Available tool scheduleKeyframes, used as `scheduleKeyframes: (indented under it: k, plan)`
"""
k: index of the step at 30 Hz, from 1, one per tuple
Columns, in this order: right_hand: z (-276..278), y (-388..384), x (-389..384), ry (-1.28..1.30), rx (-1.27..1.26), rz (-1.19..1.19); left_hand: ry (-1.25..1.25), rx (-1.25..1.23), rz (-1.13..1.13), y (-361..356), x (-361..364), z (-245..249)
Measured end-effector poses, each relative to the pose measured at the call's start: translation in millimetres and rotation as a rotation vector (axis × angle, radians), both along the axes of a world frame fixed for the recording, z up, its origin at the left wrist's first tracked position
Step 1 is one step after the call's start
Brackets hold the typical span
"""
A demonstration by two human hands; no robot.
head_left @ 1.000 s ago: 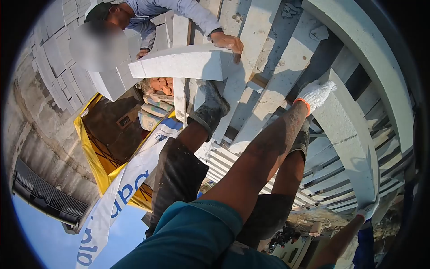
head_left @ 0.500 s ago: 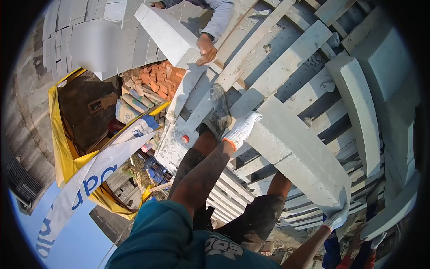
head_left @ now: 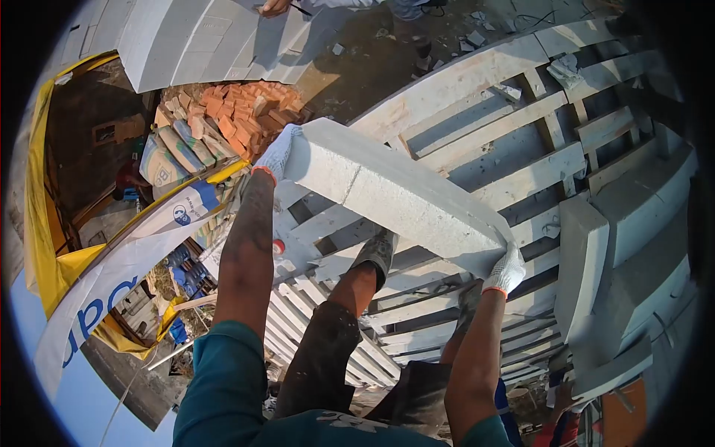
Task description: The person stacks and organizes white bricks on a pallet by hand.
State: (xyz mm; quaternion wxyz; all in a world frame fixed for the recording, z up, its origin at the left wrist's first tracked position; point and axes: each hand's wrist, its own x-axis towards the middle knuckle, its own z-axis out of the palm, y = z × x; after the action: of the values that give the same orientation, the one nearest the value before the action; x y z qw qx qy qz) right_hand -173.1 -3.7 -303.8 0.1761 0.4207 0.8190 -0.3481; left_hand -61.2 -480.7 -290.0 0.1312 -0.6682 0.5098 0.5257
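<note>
Spanning the space between 2 gloved hands, the long grey concrete block (head_left: 395,197) hangs in the air above the person's legs, running from upper left to lower right in the view. The left hand (head_left: 277,153), in a white knit glove with an orange cuff, is wrapped over the block's upper-left end. The right hand (head_left: 505,270), gloved the same way, grips the lower-right end from beneath, its fingers curled up around the edge. Below the block, a mud-caked boot (head_left: 376,253) stands on the wooden slat platform (head_left: 477,82), whose pale boards have open gaps between them. A red-capped bottle (head_left: 278,246) lies on the boards just beside the left forearm. To the right, more grey blocks (head_left: 588,261) lie stacked on the platform, well apart from the hands. Farther down on the left sit a heap of red bricks (head_left: 253,112), piled cement sacks (head_left: 175,153), a yellow tarpaulin (head_left: 45,246) and a white banner (head_left: 112,290) with blue letters. At the top edge, another person's hand (head_left: 272,7) touches a stack of pale blocks (head_left: 201,37).
</note>
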Motion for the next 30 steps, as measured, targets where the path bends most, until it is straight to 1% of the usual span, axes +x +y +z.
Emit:
scheduleKeyframes:
  k: [1, 2, 3, 4, 6, 7, 8, 9, 10, 11, 12, 13, 14, 15, 16, 18, 19, 20, 21, 22, 23, 24, 25, 26, 27, 28, 29, 30]
  plan:
    - [-15, -19, -1, 0.0, -0.078, -0.047, 0.01, 0.036, 0.021, -19, -5, 3]
    - [-20, -40, -5, -0.097, -0.023, -0.033, -0.03, 0.054, 0.031, -39, -7, -4]
    - [-28, -57, -7, -0.127, 0.038, 0.022, -0.048, 0.067, 0.042, -54, -9, -7]
    - [-34, -69, -8, -0.129, 0.065, 0.024, -0.082, 0.054, 0.05, -71, -5, -19]
    - [-50, -91, -14, -0.134, 0.112, 0.091, -0.079, 0.032, 0.048, -81, -8, -24]
    - [-55, -93, -17, -0.13, 0.068, 0.081, -0.082, 0.001, 0.054, -81, -8, -31]
    - [-55, -95, -20, -0.127, 0.033, 0.066, -0.086, -0.02, 0.056, -82, -4, -42]
    - [-45, -105, -26, -0.173, 0.074, 0.071, -0.047, -0.032, 0.051, -94, 15, -67]
    - [-46, -103, -26, -0.148, 0.011, 0.092, 0.037, 0.013, 0.075, -107, 31, -92]
    - [-52, -101, -24, -0.138, 0.051, 0.047, -0.056, 0.057, 0.11, -85, 6, -55]
    - [-71, -85, -24, -0.25, 0.165, 0.124, -0.088, -0.005, 0.1, -82, 5, -55]
    - [-71, -84, -23, -0.26, 0.199, 0.019, -0.102, -0.046, -0.017, -100, 16, -81]
    - [-73, -78, -23, -0.302, 0.174, 0.024, -0.311, -0.245, -0.257, -122, 31, -105]
    - [-72, -73, -25, -0.321, 0.145, 0.035, -0.559, -0.47, -0.528, -120, 22, -94]
    - [-67, -70, -26, -0.327, 0.086, 0.049, -0.64, -0.663, -0.531, -80, -6, -55]
    - [-55, -63, -30, -0.322, -0.02, 0.099, -0.67, -0.866, -0.651, -45, -25, -32]
    - [-48, -57, -31, -0.313, -0.063, 0.133, -0.566, -1.057, -0.751, -36, -19, -39]
    - [-26, -58, -41, -0.375, -0.033, 0.131, -0.52, -1.06, -0.803, -8, -37, -17]
    - [-22, -47, -40, -0.381, 0.032, 0.178, -0.445, -1.139, -0.91, -8, -27, -33]
    - [-17, -31, -38, -0.394, 0.1, 0.223, -0.39, -1.185, -0.977, 11, -32, -33]
    - [-5, -13, -36, -0.404, 0.089, 0.234, -0.337, -1.23, -1.044, 30, -38, -33]
    - [15, 3, -37, -0.368, 0.1, 0.217, -0.185, -1.184, -1.046, 87, -65, -7]
    - [15, 34, -30, -0.362, 0.121, 0.231, -0.041, -1.131, -1.043, 146, -91, 12]
    - [13, 67, -24, -0.362, 0.139, 0.248, 0.009, -1.05, -1.041, 197, -111, 22]
    - [18, 103, -27, -0.387, 0.088, 0.286, 0.151, -0.994, -1.059, 247, -128, 27]
    - [10, 148, -22, -0.365, 0.088, 0.327, 0.31, -0.808, -0.89, 305, -150, 27]
    - [24, 185, -32, -0.305, 0.143, 0.276, 0.254, -0.794, -1.033, 356, -174, 26]
    - [43, 224, -49, -0.242, 0.199, 0.229, 0.283, -0.705, -1.104, 405, -198, 15]
